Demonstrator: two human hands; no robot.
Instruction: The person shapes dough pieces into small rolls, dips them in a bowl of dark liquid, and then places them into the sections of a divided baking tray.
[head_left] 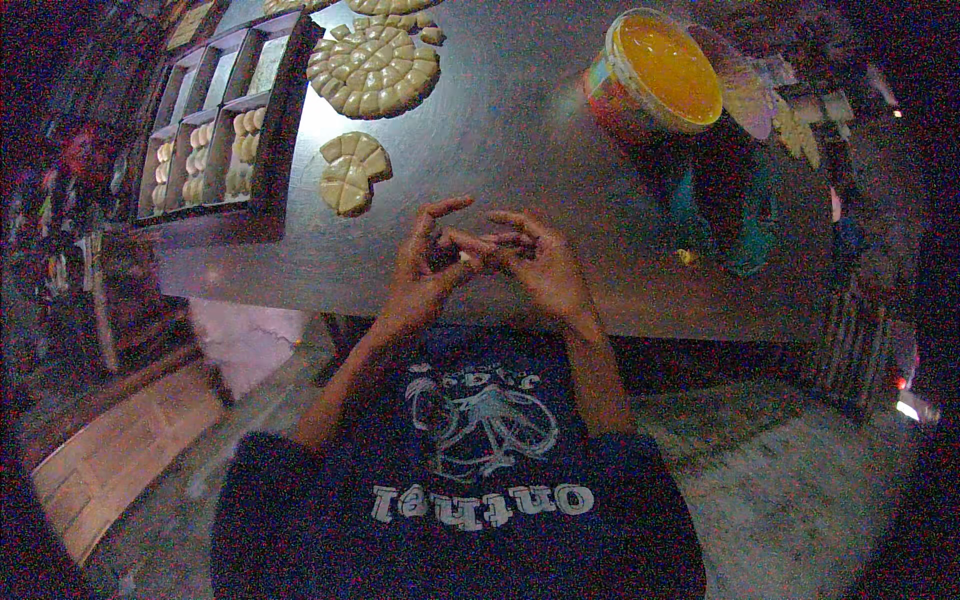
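dim light falls on a smooth grey tabletop (pixel 500 90), with a dark, box-like divided tray (pixel 283 120) at left, rows of pale rounded pieces in its near compartments. a round plastic tub (pixel 612 100) with an orange-yellow top stands at far right.

the pale yellow, dough-like partial round (pixel 350 172) lies on the table between the tray and the left hand (pixel 428 262), just apart from that hand. it looks soft, light and perhaps slightly tacky, easily dented; one wedge seems best taken by its outer rim, with light fingertips. its surface is glossy and scored into plump wedges, with a gap open on the right side. beyond it sits a fuller pale yellow segmented round (pixel 375 70).

the left hand and the right hand (pixel 545 268) meet above the near edge, fingers partly bent and overlapping at the tips. a tiny pale spot shows there; i cannot tell whether they grip anything.
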